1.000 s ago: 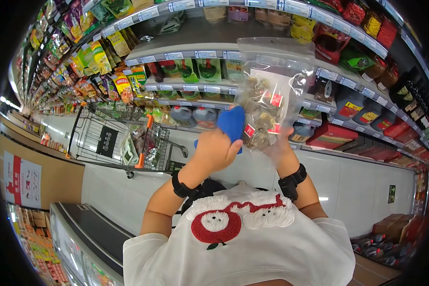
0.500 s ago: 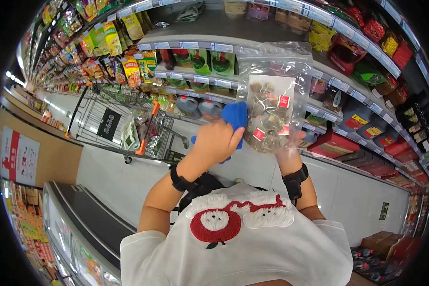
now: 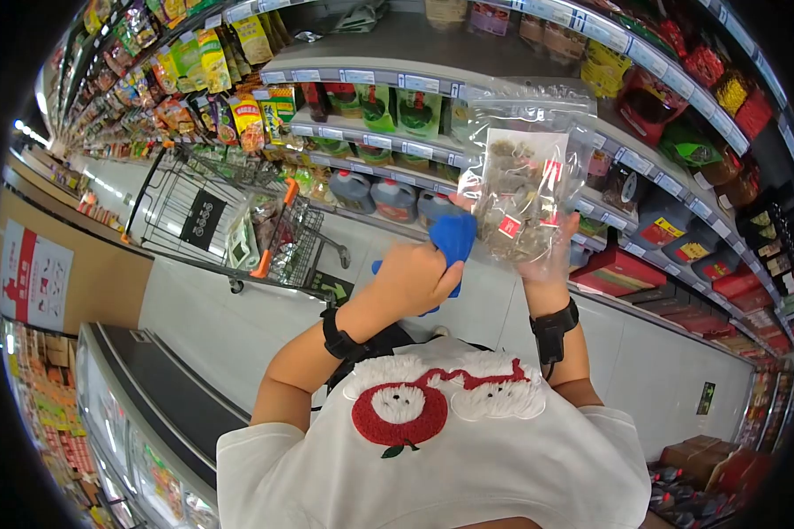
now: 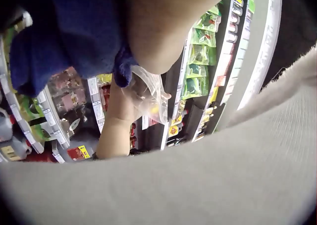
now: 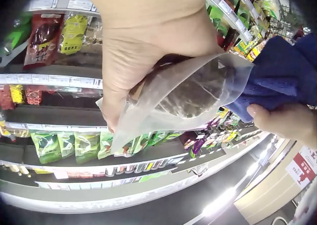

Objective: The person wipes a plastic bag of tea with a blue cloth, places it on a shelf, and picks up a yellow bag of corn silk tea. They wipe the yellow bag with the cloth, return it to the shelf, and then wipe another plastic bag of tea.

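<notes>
In the head view my right hand (image 3: 547,262) holds a clear zip pouch (image 3: 575,150) from behind and below. Tea bags with red tags (image 3: 509,227) and a white card lie inside it. The right wrist view has this hand curved round the pouch (image 5: 143,116), with its thumb side at the edge. A blue cloth (image 3: 453,238) is gripped in my left hand (image 3: 410,278), right at the pouch's lower left side. The same cloth (image 4: 64,42) fills the upper left of the left wrist view. The palm side of my left hand is hidden in the head view.
A shopping cart (image 3: 273,256) with packages in it stands on the left. Ahead run curved shelves (image 3: 503,66) of packets, with large jugs (image 3: 393,201) on the low level. A freezer case (image 3: 163,388) is at the lower left, and boxes (image 3: 710,458) stand at the lower right.
The pouch has shifted rightward in the head view and tilted a little. My left hand and the cloth have moved right with it, staying at its side. The view has turned slightly.
</notes>
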Action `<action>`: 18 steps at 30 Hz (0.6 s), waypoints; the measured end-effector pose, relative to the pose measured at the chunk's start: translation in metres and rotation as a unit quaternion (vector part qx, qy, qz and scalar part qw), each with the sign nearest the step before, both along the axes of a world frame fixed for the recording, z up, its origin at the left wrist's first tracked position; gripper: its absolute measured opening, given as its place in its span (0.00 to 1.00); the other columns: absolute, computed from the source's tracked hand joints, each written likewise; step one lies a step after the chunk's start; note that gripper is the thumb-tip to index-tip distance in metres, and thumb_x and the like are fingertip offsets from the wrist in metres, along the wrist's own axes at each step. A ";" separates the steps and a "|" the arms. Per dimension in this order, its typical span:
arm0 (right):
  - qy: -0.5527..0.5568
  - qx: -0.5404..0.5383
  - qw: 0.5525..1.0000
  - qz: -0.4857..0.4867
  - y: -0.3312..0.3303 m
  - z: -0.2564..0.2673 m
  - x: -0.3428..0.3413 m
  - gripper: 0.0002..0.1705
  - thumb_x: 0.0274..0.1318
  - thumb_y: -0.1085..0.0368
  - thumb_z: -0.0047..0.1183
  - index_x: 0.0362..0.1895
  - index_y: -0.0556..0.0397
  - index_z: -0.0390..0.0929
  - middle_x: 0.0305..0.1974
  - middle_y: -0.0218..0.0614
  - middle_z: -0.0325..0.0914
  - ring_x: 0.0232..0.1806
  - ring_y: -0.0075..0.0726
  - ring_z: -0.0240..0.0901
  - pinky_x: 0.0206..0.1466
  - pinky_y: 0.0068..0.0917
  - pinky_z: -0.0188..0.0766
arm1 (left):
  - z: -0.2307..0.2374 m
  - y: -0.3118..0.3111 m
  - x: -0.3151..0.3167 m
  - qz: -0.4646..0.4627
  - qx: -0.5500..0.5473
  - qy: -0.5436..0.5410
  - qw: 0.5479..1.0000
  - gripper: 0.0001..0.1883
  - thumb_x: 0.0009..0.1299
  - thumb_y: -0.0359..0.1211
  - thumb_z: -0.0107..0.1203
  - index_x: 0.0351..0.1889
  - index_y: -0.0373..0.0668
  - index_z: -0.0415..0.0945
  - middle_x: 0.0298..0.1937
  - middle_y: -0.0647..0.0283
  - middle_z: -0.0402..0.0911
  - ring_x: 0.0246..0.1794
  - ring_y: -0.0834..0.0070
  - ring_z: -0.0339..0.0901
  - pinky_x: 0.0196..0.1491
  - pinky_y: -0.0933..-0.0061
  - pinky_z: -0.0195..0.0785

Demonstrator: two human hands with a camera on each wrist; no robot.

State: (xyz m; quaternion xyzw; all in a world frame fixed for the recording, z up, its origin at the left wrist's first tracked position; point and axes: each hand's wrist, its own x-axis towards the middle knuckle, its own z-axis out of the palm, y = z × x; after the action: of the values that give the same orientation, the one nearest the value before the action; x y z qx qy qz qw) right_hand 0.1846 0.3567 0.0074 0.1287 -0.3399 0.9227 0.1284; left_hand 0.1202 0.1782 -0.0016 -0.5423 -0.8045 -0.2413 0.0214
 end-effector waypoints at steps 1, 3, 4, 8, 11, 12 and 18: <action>0.012 0.020 1.000 0.012 0.004 -0.002 -0.003 0.56 0.38 0.22 0.45 0.69 0.34 0.45 0.63 0.57 0.53 0.62 0.73 0.51 0.62 0.57 0.54 | -0.002 0.001 0.000 -0.001 -0.004 0.005 1.000 0.19 0.64 0.40 0.46 0.16 0.36 0.72 0.17 0.49 0.72 0.17 0.53 0.71 0.22 0.57 0.64; 0.037 0.019 0.999 0.035 0.008 -0.002 -0.003 0.59 0.36 0.29 0.56 0.68 0.42 0.47 0.64 0.56 0.53 0.62 0.65 0.55 0.60 0.52 0.60 | -0.002 0.006 0.001 0.008 -0.014 0.015 1.000 0.18 0.64 0.39 0.47 0.16 0.37 0.72 0.17 0.50 0.72 0.18 0.53 0.71 0.22 0.56 0.63; 0.021 0.033 0.998 0.039 0.007 -0.001 -0.001 0.59 0.34 0.32 0.60 0.67 0.45 0.48 0.62 0.54 0.55 0.61 0.60 0.58 0.59 0.49 0.62 | 0.000 0.008 0.002 0.020 -0.019 0.021 0.999 0.18 0.64 0.39 0.47 0.17 0.37 0.73 0.17 0.50 0.72 0.18 0.53 0.71 0.21 0.56 0.63; -0.101 0.040 0.994 0.023 0.006 -0.034 0.015 0.56 0.30 0.50 0.69 0.64 0.55 0.53 0.52 0.43 0.68 0.50 0.37 0.70 0.52 0.35 0.71 | -0.001 0.020 -0.010 0.073 -0.050 0.104 0.991 0.22 0.66 0.43 0.45 0.16 0.37 0.74 0.20 0.49 0.74 0.17 0.55 0.73 0.21 0.59 0.66; -0.099 0.088 0.988 0.079 0.001 -0.046 0.010 0.52 0.33 0.51 0.65 0.63 0.55 0.54 0.52 0.41 0.68 0.52 0.41 0.69 0.53 0.40 0.69 | 0.017 0.027 -0.022 0.171 0.006 0.078 0.982 0.22 0.67 0.44 0.44 0.18 0.37 0.74 0.21 0.49 0.74 0.18 0.55 0.74 0.21 0.59 0.67; -0.094 0.095 0.986 0.096 -0.003 -0.047 0.009 0.51 0.34 0.51 0.64 0.63 0.55 0.54 0.52 0.42 0.67 0.54 0.44 0.68 0.54 0.42 0.68 | 0.023 0.028 -0.027 0.183 0.008 0.081 0.980 0.22 0.67 0.45 0.43 0.19 0.37 0.74 0.21 0.49 0.74 0.19 0.55 0.74 0.21 0.59 0.67; -0.075 0.044 0.986 0.142 -0.009 -0.044 0.005 0.53 0.32 0.50 0.64 0.64 0.57 0.54 0.57 0.46 0.64 0.59 0.55 0.62 0.59 0.53 0.62 | 0.038 0.035 -0.041 0.190 0.009 0.069 0.979 0.23 0.67 0.45 0.42 0.23 0.35 0.75 0.25 0.47 0.75 0.20 0.53 0.75 0.23 0.58 0.69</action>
State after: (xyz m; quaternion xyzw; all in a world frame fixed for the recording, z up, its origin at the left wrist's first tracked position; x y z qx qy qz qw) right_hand 0.1898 0.3477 -0.0365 0.1113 -0.3675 0.9226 -0.0357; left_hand 0.0794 0.2127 0.0364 -0.3943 -0.8873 -0.2024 0.1275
